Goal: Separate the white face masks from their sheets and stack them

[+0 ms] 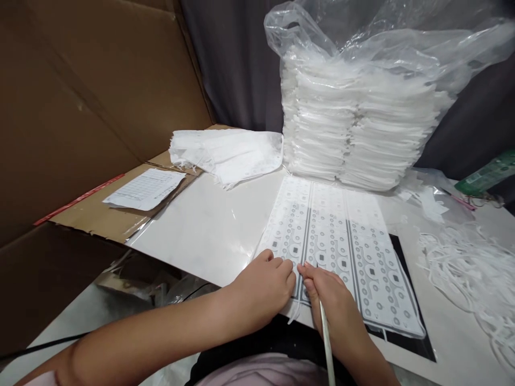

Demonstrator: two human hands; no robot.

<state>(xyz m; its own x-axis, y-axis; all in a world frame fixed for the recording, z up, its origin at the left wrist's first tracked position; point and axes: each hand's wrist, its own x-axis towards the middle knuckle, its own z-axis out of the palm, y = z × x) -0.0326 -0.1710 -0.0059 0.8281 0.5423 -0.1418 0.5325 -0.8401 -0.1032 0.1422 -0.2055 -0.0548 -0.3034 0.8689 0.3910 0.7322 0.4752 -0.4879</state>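
Observation:
A white, thin sheet (333, 230) with grey rings, dark squares and grey bars lies on the table in front of me, partly over a black board (418, 321). My left hand (273, 284) rests at its near left edge with the fingers curled in. Whatever those fingers pinch is hidden, though a short white cord end (294, 313) hangs just below them. Close beside it, my right hand (332, 292) grips a slim pale stick (326, 340), which slants back toward me. The tip of the stick is covered by my fingers.
Stacked white pieces fill a clear plastic bag (358, 118) behind the sheet. A white pile (229, 153) lies to its left, near a written paper (145, 188) on cardboard (100, 212). Tangled white cords (470, 284) and a green bottle (488, 174) are at right.

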